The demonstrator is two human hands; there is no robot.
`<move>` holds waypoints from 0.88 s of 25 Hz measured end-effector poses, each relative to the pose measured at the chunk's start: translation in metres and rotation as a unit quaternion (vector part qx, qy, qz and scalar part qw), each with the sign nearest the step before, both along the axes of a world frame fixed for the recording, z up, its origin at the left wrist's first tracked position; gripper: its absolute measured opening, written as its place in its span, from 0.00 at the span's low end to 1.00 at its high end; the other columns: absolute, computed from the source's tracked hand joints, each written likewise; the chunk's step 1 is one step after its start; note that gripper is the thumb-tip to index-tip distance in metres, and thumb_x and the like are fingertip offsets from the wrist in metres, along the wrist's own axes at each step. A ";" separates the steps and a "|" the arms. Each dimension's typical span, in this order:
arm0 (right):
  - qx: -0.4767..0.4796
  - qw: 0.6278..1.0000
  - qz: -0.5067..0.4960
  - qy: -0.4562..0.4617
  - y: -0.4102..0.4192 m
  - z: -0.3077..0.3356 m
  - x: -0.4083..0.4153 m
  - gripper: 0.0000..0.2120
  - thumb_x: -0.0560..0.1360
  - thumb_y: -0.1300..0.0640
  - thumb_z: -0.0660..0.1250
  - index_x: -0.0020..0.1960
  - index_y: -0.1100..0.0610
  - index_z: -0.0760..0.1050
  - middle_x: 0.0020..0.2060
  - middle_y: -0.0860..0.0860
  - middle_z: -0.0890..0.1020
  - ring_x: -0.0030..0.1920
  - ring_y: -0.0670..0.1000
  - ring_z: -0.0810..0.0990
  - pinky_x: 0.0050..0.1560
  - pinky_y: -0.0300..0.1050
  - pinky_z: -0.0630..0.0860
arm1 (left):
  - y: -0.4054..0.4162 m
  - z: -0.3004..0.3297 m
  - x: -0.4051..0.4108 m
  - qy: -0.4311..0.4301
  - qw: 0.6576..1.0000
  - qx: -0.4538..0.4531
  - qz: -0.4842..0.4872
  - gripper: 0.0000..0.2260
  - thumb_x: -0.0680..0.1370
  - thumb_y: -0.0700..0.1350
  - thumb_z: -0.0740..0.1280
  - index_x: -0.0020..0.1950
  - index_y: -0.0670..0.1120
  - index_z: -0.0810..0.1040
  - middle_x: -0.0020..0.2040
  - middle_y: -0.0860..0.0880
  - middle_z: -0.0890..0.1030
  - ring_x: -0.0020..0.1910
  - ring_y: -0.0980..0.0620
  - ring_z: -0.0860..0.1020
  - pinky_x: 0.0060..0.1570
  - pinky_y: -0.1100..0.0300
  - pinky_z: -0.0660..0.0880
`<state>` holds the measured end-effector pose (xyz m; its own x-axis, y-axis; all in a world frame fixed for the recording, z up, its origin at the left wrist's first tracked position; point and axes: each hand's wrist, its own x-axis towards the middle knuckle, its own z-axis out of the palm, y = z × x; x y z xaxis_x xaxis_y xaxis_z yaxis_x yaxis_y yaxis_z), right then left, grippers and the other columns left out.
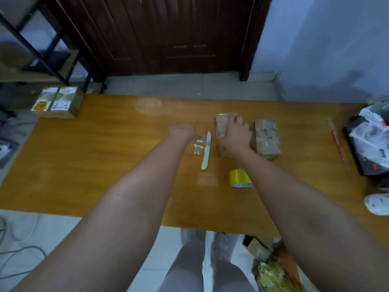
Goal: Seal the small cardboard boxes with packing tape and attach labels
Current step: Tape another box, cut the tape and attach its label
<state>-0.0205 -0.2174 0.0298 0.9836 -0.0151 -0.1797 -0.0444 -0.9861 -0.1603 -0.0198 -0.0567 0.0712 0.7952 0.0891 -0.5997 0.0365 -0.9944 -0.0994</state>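
A small taped cardboard box lies on the orange table. My right hand lies over its top, the thumb down its left side, and grips it. A second taped box lies just right of it. My left hand hangs left of the box, its fingers turned down and mostly hidden; a clear tape scrap sticks out from them. Another clear scrap lies below it. A yellow roll of packing tape stands near my right forearm.
A knife with a pale green handle lies between my hands. A red pen and a black case under white plastic bags are at the right. A labelled carton sits at the far left corner.
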 end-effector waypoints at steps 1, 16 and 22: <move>0.004 1.000 0.006 -0.006 0.006 0.006 -0.004 0.37 0.72 0.39 0.68 0.73 0.56 0.59 0.68 0.56 0.65 0.62 0.61 0.70 0.54 0.53 0.73 | 0.004 0.007 -0.006 -0.005 1.000 0.007 0.002 0.16 0.81 0.47 0.57 0.65 0.42 0.74 0.62 0.43 0.77 0.59 0.42 0.76 0.48 0.53 0.70; 0.009 0.997 -0.072 -0.030 0.144 -0.011 -0.133 0.33 0.68 0.41 0.71 0.65 0.56 0.65 0.64 0.53 0.69 0.57 0.59 0.72 0.49 0.50 0.71 | 0.113 -0.023 -0.116 -0.018 0.998 0.017 -0.061 0.15 0.79 0.45 0.59 0.64 0.44 0.76 0.65 0.45 0.77 0.64 0.44 0.76 0.57 0.54 0.73; -0.007 0.997 -0.075 -0.026 0.168 -0.042 -0.154 0.36 0.69 0.39 0.70 0.68 0.57 0.64 0.68 0.54 0.67 0.59 0.59 0.70 0.50 0.51 0.73 | 0.131 -0.048 -0.135 0.014 0.998 0.002 -0.061 0.16 0.80 0.46 0.60 0.66 0.44 0.74 0.66 0.44 0.76 0.65 0.44 0.75 0.60 0.51 0.73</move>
<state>-0.1745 -0.0493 -0.0120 0.9778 -0.1657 -0.1281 -0.1845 -0.9709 -0.1526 -0.1545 0.0738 0.0228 0.7827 -0.0057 -0.6223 -0.0882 -0.9909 -0.1017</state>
